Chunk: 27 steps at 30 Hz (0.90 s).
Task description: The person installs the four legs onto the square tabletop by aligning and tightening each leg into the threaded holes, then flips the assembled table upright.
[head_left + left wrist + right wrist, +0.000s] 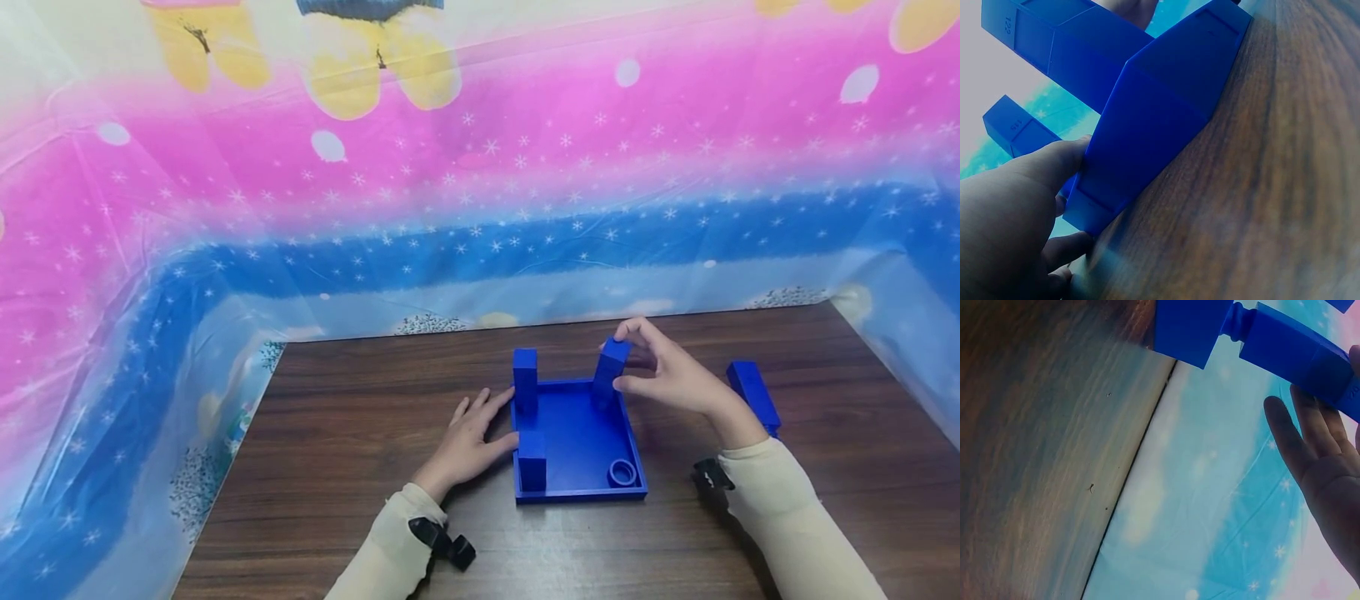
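Observation:
A square blue tabletop-like piece with a raised rim (581, 498) lies on the table. Blue posts stand upright at its far left corner (526, 375) and near left corner (532, 462). My left hand (468, 437) rests beside its left edge, thumb and fingertips touching the side. At the far right corner my right hand (667, 371) pinches the top of a third blue post (611, 367), which leans slightly. In the right wrist view, this post (1297, 353) shows a ridged, narrower end at the blue piece (1188, 328). An open round socket (622, 473) is at the near right corner.
Another blue post (753, 393) lies on the wooden table (360, 400) to the right, partly behind my right wrist. A patterned pink and blue cloth (480, 208) hangs behind the table and along its sides.

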### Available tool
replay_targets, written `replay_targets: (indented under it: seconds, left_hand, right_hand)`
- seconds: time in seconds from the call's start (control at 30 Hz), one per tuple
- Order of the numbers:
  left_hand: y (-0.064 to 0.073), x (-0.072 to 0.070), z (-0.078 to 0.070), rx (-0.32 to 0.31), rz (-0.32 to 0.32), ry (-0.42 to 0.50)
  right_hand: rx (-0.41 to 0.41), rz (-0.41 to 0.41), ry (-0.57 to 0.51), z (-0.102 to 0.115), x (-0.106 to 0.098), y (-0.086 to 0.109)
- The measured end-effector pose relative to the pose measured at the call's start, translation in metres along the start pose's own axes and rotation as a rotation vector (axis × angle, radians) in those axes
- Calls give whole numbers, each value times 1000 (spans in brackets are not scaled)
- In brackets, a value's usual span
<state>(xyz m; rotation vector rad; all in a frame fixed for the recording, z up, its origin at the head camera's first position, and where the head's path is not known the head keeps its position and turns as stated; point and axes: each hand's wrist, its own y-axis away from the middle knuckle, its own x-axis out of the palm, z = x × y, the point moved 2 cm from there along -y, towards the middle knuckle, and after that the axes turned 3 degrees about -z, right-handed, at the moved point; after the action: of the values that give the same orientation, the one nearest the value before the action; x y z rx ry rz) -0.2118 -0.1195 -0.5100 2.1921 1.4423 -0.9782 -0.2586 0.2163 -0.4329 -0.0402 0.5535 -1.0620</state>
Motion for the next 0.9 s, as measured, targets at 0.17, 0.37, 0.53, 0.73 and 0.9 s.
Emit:
replay_targets:
  seconds: [0.17,0.37,0.53,0.73,0.9]
  left_hand:
    - [-1,1,0,-8,-3,-11]
    - [-2,2,1,8,-14,-13]
    - [-2,1,1,12,-10,-14]
    - [-2,1,0,-14,7,-10]
    - [-1,0,-1,-23,10,-8]
  right_hand:
    - [48,-32,65,4,3,-1]
    - [73,-87,260,11,6,-2]
    - [67,-90,292,13,7,-1]
    - [76,-75,271,16,7,-2]
    - [43,-65,273,17,7,-2]
